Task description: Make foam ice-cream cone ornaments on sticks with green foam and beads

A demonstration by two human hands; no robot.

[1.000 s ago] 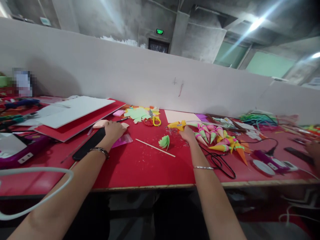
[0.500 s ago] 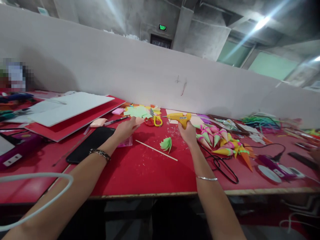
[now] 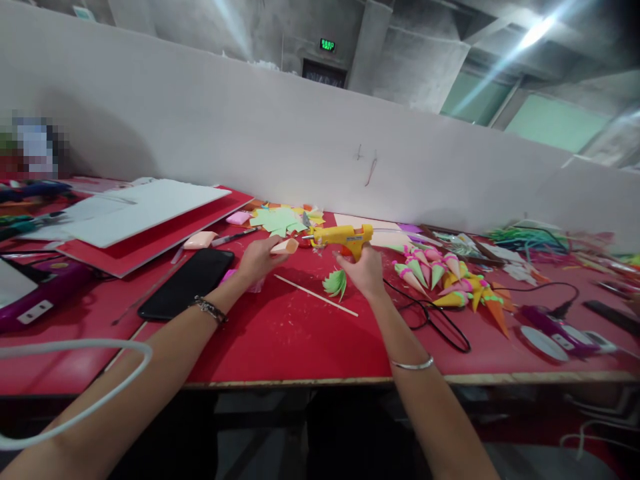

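My left hand (image 3: pixel 258 259) is closed on a small peach paper piece (image 3: pixel 285 247), which looks curled. In my right hand (image 3: pixel 366 270) is a yellow glue gun (image 3: pixel 345 236), its nozzle pointing left toward the peach paper, a short gap between them. Below and between the hands, a green folded paper leaf shape (image 3: pixel 335 285) lies on the red table (image 3: pixel 290 340), beside a thin pale stick (image 3: pixel 316 295). Yellow-handled scissors lie partly hidden behind the glue gun.
A black phone (image 3: pixel 186 285) lies left, near white boards (image 3: pixel 150 212). Green paper pieces (image 3: pixel 278 220) are at the back. Right of my right hand are paper cones (image 3: pixel 453 283), a black cable (image 3: pixel 443 323) and a purple power strip (image 3: pixel 555 330).
The glue gun in my right hand has moved left, toward the peach paper. My left hand has shifted slightly right, and the paper's curled end now faces the nozzle.
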